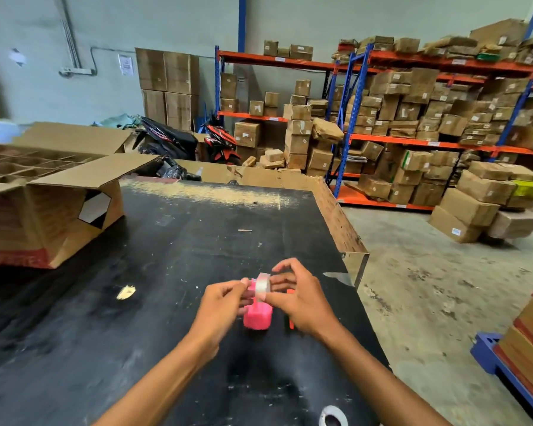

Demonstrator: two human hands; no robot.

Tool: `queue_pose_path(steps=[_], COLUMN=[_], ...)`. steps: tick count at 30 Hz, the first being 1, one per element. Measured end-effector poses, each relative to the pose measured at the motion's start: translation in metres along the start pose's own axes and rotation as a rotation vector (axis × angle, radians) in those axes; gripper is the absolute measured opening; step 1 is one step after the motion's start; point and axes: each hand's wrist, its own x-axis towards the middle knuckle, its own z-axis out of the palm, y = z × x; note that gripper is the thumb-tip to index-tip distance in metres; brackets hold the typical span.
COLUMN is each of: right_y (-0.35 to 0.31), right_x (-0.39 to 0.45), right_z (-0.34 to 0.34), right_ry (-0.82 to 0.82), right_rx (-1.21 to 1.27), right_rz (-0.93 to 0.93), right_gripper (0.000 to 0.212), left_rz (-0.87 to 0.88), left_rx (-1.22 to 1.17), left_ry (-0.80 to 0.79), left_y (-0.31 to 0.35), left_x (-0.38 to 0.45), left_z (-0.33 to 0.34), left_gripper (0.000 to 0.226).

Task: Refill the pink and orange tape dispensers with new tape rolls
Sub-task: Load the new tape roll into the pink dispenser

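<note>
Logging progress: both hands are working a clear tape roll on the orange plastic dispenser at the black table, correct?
Not quite. In the head view, the left hand and right hand hold the clear tape roll on the pink plastic dispenser, over the black table.

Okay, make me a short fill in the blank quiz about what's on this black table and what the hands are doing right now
1. Both hands work on the ____ tape dispenser.
2. The left hand and right hand meet over a strip of ____.
3. The open cardboard box lies on the table's ____ side.
4. The orange dispenser is mostly hidden behind the ____ hand.

Missing words: pink; tape; left; right
</note>
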Motion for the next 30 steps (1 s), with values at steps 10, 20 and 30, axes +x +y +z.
queue_pose_path(steps=[10,20,30], right_y=[0.045,0.05,0.034], right_x=[0.056,0.074,0.088], right_z=[0.001,0.002,0.015], right_ry=[-0.351,-0.447,-0.555], right_rx=[-0.285,-0.497,-0.797], right_rz=[0.054,0.033,-0.004], right_gripper=[0.062,0.057,0.049], left_rz=[0.188,0.349,0.376], left_rx=[0.527,0.475,0.615], left_ry=[0.019,0.094,0.113], left_y=[-0.059,-0.085,-0.092], left_x=[0.038,0.032,0.035], left_z=[0.007,0.006,0.004], left_gripper=[0.031,0.023,0.041])
